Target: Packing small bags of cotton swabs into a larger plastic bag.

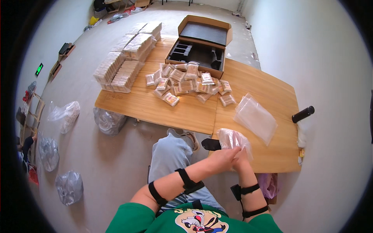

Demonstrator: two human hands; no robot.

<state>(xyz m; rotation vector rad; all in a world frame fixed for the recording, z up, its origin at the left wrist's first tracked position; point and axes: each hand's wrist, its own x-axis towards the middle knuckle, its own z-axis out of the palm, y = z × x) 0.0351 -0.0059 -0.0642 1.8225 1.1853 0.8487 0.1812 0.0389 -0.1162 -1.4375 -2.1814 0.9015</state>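
Note:
Close to my body, at the table's near right part, both hands are together at a crumpled clear plastic bag (232,138). My left hand (223,158) reaches across with its fingers closed on the bag's near end. Beside it my right hand (241,157) is closed on the same end, its fingers partly hidden by the film. What the bag contains, if anything, I cannot make out. Flat clear plastic bags (255,119) lie stacked just beyond. Farther off is a loose heap of small clear packets (185,85) filled with thin, pale sticks.
An open cardboard box (194,64) with black inserts stands behind the heap. Stacked bundles of packets (126,70) fill the wooden table's (155,110) far left. A black cylinder (303,114) is at the right edge. Filled plastic bags (69,188) sit on the floor at left.

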